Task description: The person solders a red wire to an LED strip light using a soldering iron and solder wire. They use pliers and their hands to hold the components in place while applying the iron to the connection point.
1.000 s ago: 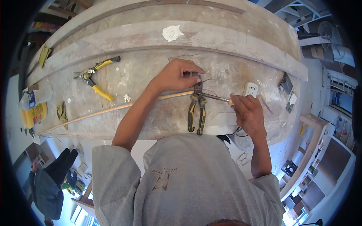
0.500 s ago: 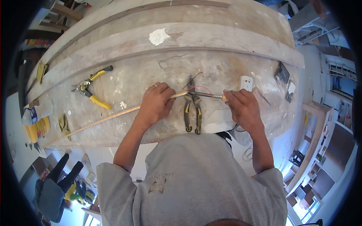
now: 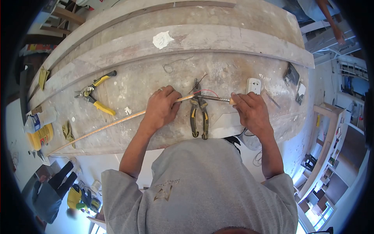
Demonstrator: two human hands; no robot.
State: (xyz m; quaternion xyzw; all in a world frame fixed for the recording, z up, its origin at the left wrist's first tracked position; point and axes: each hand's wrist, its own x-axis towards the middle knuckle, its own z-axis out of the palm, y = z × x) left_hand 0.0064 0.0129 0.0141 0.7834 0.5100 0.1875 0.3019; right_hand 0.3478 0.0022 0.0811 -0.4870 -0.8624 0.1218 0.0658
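My left hand (image 3: 161, 108) is closed around a long thin tan rod (image 3: 113, 123) that lies slantwise across the dusty workbench (image 3: 156, 74). My right hand (image 3: 251, 112) grips the wooden handle of a screwdriver-like tool (image 3: 216, 99) whose metal shaft points left toward the rod's end. Between my hands lie black-and-yellow pliers (image 3: 198, 111), jaws pointing away from me. A thin red wire (image 3: 208, 91) loops at the jaws.
Yellow-handled snips (image 3: 94, 91) lie at the left. A white socket (image 3: 253, 85) sits right of the pliers, with dark small parts (image 3: 292, 76) beyond. A yellow can (image 3: 39, 136) and a bottle (image 3: 37, 119) stand at the bench's left end. Another person stands far right.
My left hand came down from the pliers' jaws and closed on the rod. My right hand stays on the tool's handle. The view shifted slightly.
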